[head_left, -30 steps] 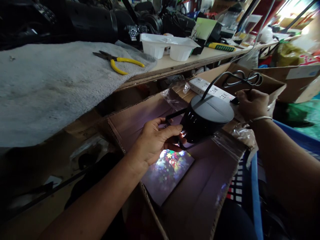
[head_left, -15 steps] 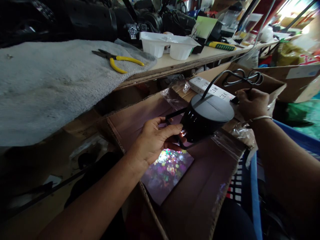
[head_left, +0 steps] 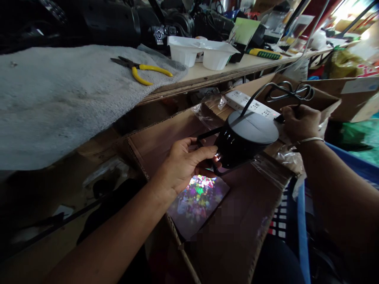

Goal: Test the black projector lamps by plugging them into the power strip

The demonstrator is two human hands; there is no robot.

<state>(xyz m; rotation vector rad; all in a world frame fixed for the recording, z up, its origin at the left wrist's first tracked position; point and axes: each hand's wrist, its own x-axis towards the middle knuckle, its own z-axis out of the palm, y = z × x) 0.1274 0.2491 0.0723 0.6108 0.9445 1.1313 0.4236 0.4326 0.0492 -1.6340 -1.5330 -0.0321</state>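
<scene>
Through the head camera I see my left hand (head_left: 185, 165) wrapped around a black round stage light (head_left: 242, 140), fingers pressed against its U-shaped bracket and lower side. The light hangs tilted in the air above an open cardboard box (head_left: 166, 130), its flat grey end facing up. My right hand (head_left: 300, 124), with a thin silver bracelet (head_left: 308, 139) at the wrist, is closed and pinches a small black plug (head_left: 278, 118) at the end of a black cable (head_left: 290, 91), which loops above the box. Just behind the light lies a white power strip (head_left: 247, 103). Below it, a patch of coloured light spots falls on a pale rectangular sheet (head_left: 198, 205) in the box. Further up, a wooden shelf (head_left: 225, 73) holds a grey towel (head_left: 59, 98) with yellow-handled pliers (head_left: 142, 69) on it, a white plastic tray (head_left: 203, 55), and a yellow-green tool (head_left: 264, 53).
</scene>
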